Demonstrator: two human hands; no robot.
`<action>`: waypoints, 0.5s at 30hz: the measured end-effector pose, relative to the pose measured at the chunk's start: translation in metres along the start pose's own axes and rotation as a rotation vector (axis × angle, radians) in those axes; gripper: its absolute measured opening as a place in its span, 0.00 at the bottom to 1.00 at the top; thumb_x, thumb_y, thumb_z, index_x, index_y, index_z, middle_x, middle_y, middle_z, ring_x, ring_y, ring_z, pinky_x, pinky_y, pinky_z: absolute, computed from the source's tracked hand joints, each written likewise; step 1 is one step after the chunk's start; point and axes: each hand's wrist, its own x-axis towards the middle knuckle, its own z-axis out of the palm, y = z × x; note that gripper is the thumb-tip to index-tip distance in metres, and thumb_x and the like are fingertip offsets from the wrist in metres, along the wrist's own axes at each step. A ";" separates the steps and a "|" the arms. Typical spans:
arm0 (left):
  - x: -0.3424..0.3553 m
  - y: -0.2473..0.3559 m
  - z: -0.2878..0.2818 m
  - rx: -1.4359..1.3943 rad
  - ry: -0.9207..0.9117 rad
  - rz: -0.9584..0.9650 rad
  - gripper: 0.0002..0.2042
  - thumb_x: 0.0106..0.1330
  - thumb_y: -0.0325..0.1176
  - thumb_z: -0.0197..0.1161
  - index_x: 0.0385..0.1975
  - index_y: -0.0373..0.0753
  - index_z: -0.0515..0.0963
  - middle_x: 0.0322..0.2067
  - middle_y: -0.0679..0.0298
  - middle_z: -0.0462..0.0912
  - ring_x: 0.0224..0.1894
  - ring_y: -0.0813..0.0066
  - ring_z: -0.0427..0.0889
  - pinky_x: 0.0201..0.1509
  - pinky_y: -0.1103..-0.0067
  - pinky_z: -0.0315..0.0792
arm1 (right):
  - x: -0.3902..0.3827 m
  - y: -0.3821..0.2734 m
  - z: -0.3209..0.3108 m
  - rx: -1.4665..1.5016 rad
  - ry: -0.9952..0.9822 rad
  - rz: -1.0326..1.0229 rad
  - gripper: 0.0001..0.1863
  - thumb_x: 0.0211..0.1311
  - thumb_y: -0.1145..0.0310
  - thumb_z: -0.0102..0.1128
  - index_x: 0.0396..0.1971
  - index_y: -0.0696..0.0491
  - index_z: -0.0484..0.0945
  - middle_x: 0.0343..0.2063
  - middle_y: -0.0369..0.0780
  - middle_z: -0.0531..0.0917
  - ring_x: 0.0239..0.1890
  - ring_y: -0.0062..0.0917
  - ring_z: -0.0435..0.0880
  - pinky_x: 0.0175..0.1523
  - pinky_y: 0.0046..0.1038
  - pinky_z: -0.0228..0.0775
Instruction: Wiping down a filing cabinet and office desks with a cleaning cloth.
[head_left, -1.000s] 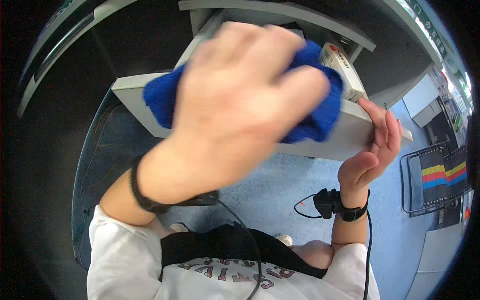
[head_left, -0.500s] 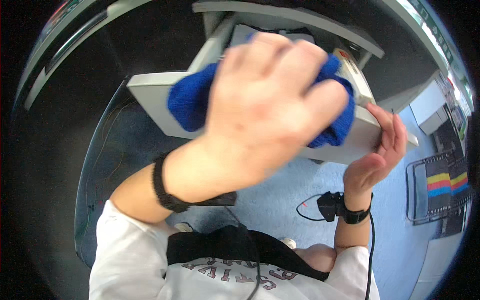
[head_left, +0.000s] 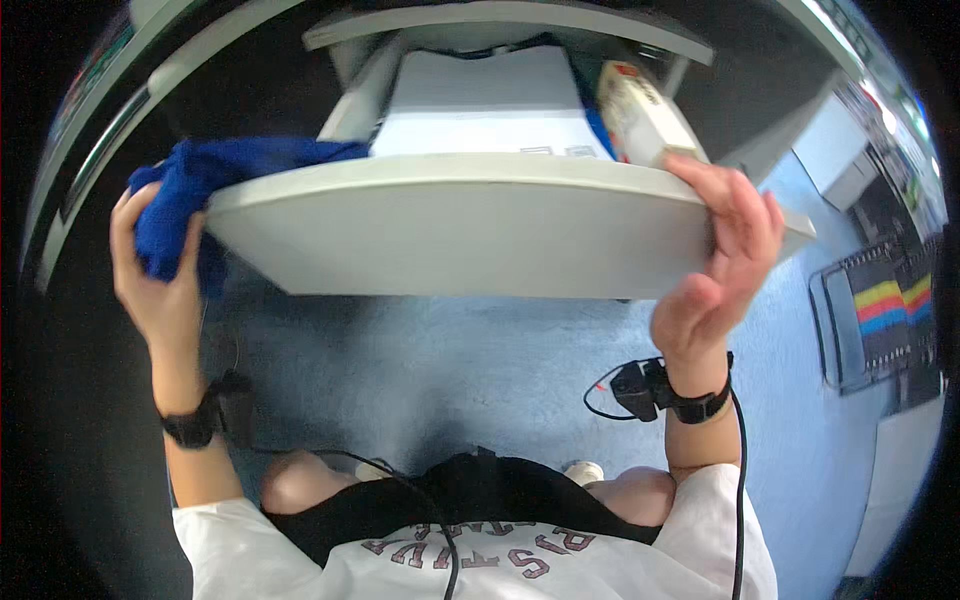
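Observation:
My left hand [head_left: 160,260] grips a bunched blue cloth [head_left: 175,205] at the left end of the pulled-out drawer. Part of the cloth trails along the top edge of the white drawer front [head_left: 450,235]. At the front's right end, my right hand [head_left: 720,250] has its fingers hooked over the top edge, with the thumb standing apart. Inside the drawer lie white papers [head_left: 485,105]. A cream-coloured box [head_left: 645,115] stands along the drawer's right side, close to my right fingertips.
Above the drawer runs a white cabinet edge [head_left: 510,15]. A black cable [head_left: 742,480] hangs from the strap on my right wrist. On the blue floor [head_left: 500,360] at the right is a folding chair [head_left: 880,310] with coloured stripes.
My left hand has swept left with the cloth, from over the drawer's middle to its left end, uncovering the papers. My right hand keeps its hold on the front.

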 end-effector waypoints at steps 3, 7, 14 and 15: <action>0.015 0.019 -0.018 0.074 0.187 -0.019 0.18 0.55 0.30 0.61 0.46 0.39 0.69 0.47 0.57 0.71 0.49 0.67 0.70 0.52 0.72 0.65 | -0.002 0.007 -0.009 0.014 0.005 -0.110 0.30 0.61 0.44 0.31 0.44 0.56 0.66 0.43 0.43 0.76 0.51 0.31 0.68 0.61 0.36 0.37; -0.011 0.102 -0.012 -1.053 -0.065 -0.528 0.26 0.56 0.44 0.58 0.51 0.37 0.64 0.50 0.54 0.67 0.51 0.61 0.68 0.56 0.65 0.62 | -0.011 0.001 -0.014 0.027 0.149 -0.428 0.43 0.51 0.34 0.39 0.55 0.57 0.57 0.56 0.53 0.57 0.59 0.41 0.57 0.61 0.41 0.43; -0.033 0.240 0.067 -1.203 0.255 0.259 0.41 0.49 0.73 0.31 0.59 0.51 0.49 0.58 0.49 0.48 0.58 0.60 0.52 0.61 0.53 0.42 | -0.008 -0.068 -0.003 0.982 0.154 -0.129 0.47 0.35 0.52 0.69 0.58 0.36 0.52 0.59 0.60 0.35 0.59 0.59 0.47 0.56 0.44 0.54; -0.040 0.239 0.037 -1.448 -0.175 -0.237 0.37 0.52 0.71 0.32 0.54 0.49 0.58 0.51 0.49 0.57 0.51 0.56 0.61 0.56 0.57 0.58 | -0.014 -0.060 -0.007 0.979 0.165 -0.126 0.47 0.35 0.52 0.69 0.58 0.36 0.52 0.59 0.60 0.35 0.59 0.59 0.47 0.56 0.44 0.54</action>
